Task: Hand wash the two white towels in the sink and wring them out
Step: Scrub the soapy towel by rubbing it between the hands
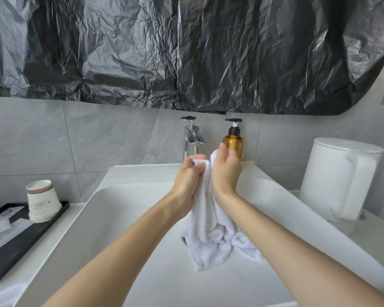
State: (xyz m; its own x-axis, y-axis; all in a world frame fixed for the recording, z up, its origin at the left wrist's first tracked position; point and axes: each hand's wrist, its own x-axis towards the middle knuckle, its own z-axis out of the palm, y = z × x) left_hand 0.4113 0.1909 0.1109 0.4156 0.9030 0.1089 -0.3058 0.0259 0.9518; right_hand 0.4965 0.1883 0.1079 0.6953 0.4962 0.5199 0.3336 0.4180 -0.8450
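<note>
1. The white terry towel (211, 227) hangs bunched between both hands over the white rectangular sink (120, 218). Its top is just below the chrome tap (192, 136), and its lower end lies crumpled on the basin floor.
2. The left hand (190, 173) has its grip clamped on the towel's top, fingers curled round the cloth. The right hand (225, 171) closes more loosely on the fold beside it, palm against the fabric. The hands meet through the cloth.
3. The step looks like rubbing the upper part of the towel between the hands. I judge this to be washing rather than wringing, since the cloth hangs untwisted.
4. To do it well, hold one grip firm as an anchor and work the other against it. Then shift both down the cloth so the lower end gets rubbed too.
5. Keep the towel low over the basin so drips fall inside. That keeps water off the black rectangular tray (20, 240) with its stacked paper cups (42, 200) on the worktop to the left, and off the white electric kettle (339, 178) to the right.
6. No stream shows from the tap. The amber pump bottle (233, 140) stands just beside it, handy if soap is wanted.
7. A pale cloth (0, 293) in the lower left corner may be the second towel, but it is too blurred to tell. The task seems under half done.
</note>
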